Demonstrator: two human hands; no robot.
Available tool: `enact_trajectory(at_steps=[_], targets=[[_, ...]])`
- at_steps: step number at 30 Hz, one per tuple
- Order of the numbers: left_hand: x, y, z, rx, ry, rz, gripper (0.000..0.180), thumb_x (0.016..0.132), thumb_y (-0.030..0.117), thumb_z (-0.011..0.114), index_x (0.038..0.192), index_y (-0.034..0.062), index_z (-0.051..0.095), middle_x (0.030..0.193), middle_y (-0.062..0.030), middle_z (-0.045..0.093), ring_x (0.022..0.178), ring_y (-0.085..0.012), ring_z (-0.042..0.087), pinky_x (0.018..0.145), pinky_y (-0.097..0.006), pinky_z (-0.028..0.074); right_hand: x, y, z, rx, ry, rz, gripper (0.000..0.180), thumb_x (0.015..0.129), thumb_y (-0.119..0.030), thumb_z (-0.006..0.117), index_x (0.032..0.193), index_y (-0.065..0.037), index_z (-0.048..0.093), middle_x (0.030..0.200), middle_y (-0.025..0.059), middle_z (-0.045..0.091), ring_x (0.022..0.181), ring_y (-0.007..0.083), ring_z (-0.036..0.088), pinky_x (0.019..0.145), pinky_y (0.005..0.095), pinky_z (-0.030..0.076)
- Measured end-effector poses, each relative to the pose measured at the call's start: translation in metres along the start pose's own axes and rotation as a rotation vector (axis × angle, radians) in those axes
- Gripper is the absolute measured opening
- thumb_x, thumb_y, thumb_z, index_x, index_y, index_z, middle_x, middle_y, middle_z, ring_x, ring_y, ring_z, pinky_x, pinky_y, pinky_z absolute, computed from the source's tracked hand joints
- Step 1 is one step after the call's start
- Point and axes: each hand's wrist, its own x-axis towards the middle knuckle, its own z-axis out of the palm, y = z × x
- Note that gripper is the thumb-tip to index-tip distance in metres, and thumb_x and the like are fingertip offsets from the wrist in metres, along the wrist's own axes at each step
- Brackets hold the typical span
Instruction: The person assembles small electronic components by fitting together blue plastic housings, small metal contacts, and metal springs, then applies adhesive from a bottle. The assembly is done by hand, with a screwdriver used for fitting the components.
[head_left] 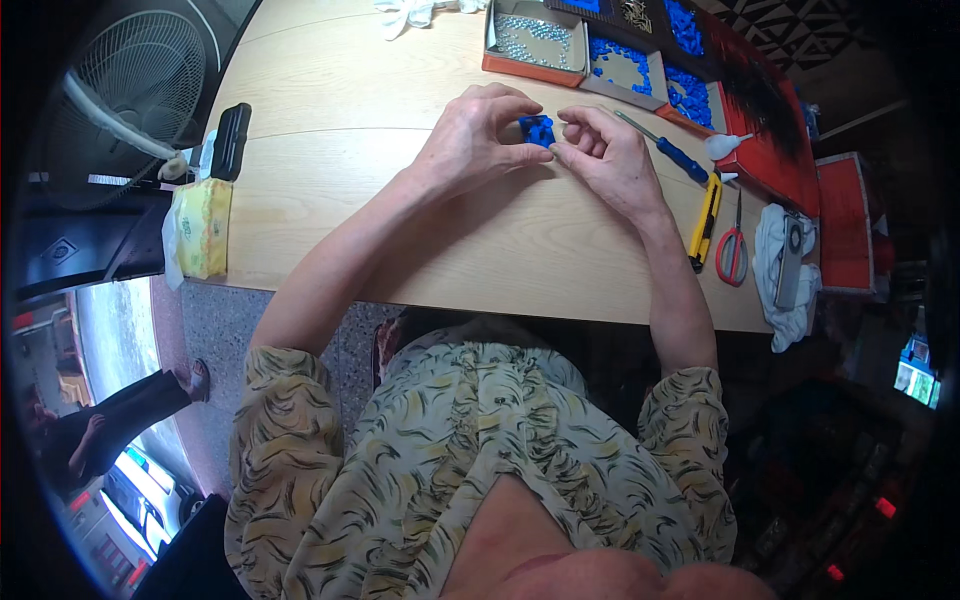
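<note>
Between my hands, over the wooden table point(330, 165), is a small blue plastic part point(537, 130) with an uneven outline. My left hand point(487, 128) grips it from the left, with thumb and forefinger curved around its edges. From the right, my right hand point(607, 155) closes on its near right side, the thumb meeting my left thumb and the other fingers curled in. My fingers cover part of the piece, so its full shape does not show.
Shallow boxes point(533, 66) of small clear and blue parts stand at the back right. A blue-handled screwdriver point(682, 158), yellow utility knife point(706, 222) and red-handled scissors point(732, 255) lie to the right, near a white cloth point(770, 262). A tissue pack point(203, 228) and fan point(132, 85) are left.
</note>
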Motion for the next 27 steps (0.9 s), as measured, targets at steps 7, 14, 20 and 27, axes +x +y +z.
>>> enact_trajectory(at_steps=[7, 14, 20, 27], targets=[[0.005, -0.009, 0.004, -0.093, -0.033, 0.0, 0.041, 0.076, 0.027, 0.083, 0.11, 0.0074, 0.071, 0.111, -0.0094, 0.068, 0.099, -0.0216, 0.068, 0.087, -0.035, 0.056, 0.009, 0.013, 0.01, 0.223, 0.1, -0.225, 0.029, 0.081, -0.009, 0.076, 0.108, -0.003, 0.07, 0.101, 0.0052, 0.066, 0.085, 0.0143, 0.064, 0.076, 0.0283, 0.055], [0.007, -0.011, 0.005, -0.103, -0.039, 0.003, 0.037, 0.078, 0.026, 0.082, 0.109, 0.0087, 0.073, 0.109, -0.0078, 0.07, 0.101, -0.0217, 0.066, 0.088, -0.034, 0.055, 0.018, 0.014, 0.015, 0.239, 0.071, -0.303, 0.018, 0.082, -0.01, 0.076, 0.098, -0.003, 0.073, 0.094, 0.0046, 0.068, 0.087, 0.0138, 0.064, 0.077, 0.0266, 0.053], [0.007, -0.015, 0.004, -0.109, -0.066, -0.009, 0.036, 0.079, 0.027, 0.081, 0.109, 0.0087, 0.073, 0.108, -0.0079, 0.07, 0.103, -0.0227, 0.066, 0.089, -0.034, 0.055, 0.02, 0.011, 0.019, 0.298, 0.08, -0.254, 0.017, 0.084, -0.011, 0.075, 0.098, -0.002, 0.074, 0.09, 0.006, 0.069, 0.084, 0.0132, 0.064, 0.075, 0.0262, 0.052], [0.006, -0.019, 0.007, -0.09, -0.048, 0.009, 0.035, 0.079, 0.028, 0.08, 0.108, 0.0098, 0.074, 0.111, -0.0069, 0.07, 0.105, -0.0229, 0.066, 0.092, -0.035, 0.055, 0.018, 0.013, 0.019, 0.299, 0.073, -0.217, 0.019, 0.088, -0.015, 0.073, 0.101, -0.002, 0.074, 0.093, 0.005, 0.071, 0.087, 0.0113, 0.065, 0.074, 0.0251, 0.053]])
